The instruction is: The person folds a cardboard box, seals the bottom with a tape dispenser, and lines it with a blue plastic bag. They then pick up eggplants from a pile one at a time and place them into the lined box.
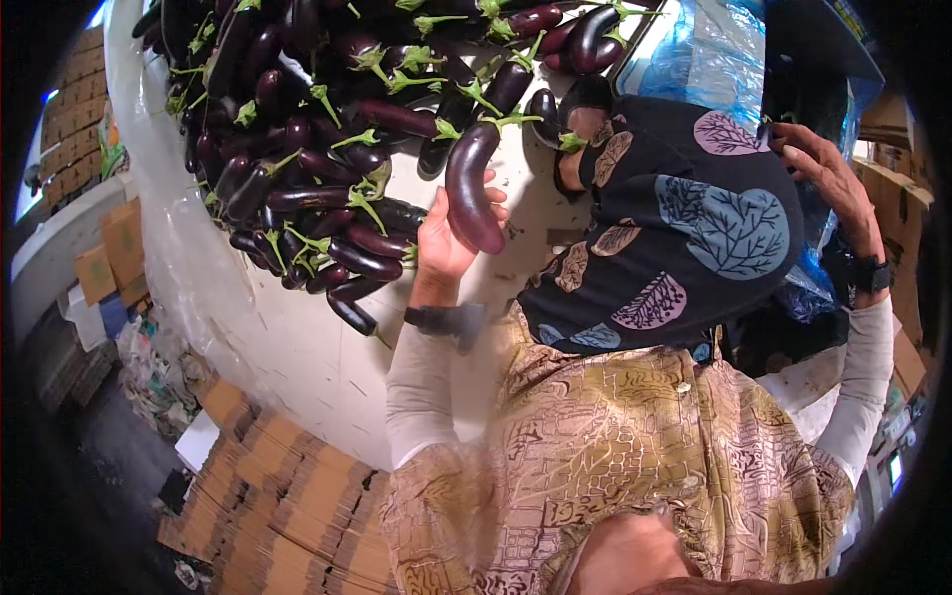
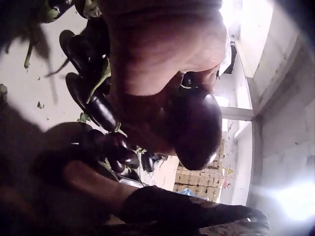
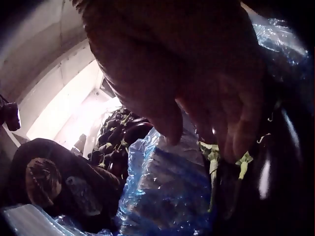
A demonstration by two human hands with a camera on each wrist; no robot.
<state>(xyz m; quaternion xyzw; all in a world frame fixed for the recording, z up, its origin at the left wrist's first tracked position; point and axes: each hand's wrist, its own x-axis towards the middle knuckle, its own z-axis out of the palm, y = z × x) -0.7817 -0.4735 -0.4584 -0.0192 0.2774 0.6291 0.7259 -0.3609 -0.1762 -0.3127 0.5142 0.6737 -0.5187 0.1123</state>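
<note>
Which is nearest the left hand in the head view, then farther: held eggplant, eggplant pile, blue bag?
1. Held eggplant, gripped in the left hand.
2. Eggplant pile, just beyond, up and left.
3. Blue bag, far across, upper right.

Produce packing warehouse: heaped eggplants point(image 1: 327, 129) (loose), stacked flat cartons point(image 1: 268, 496).

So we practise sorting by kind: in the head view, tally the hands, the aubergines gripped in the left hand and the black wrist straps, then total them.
Hands: 2, the left hand and the right hand
Long dark purple aubergine with green stem, gripped in the left hand: 1
Black wrist straps: 2
Total: 5
</note>
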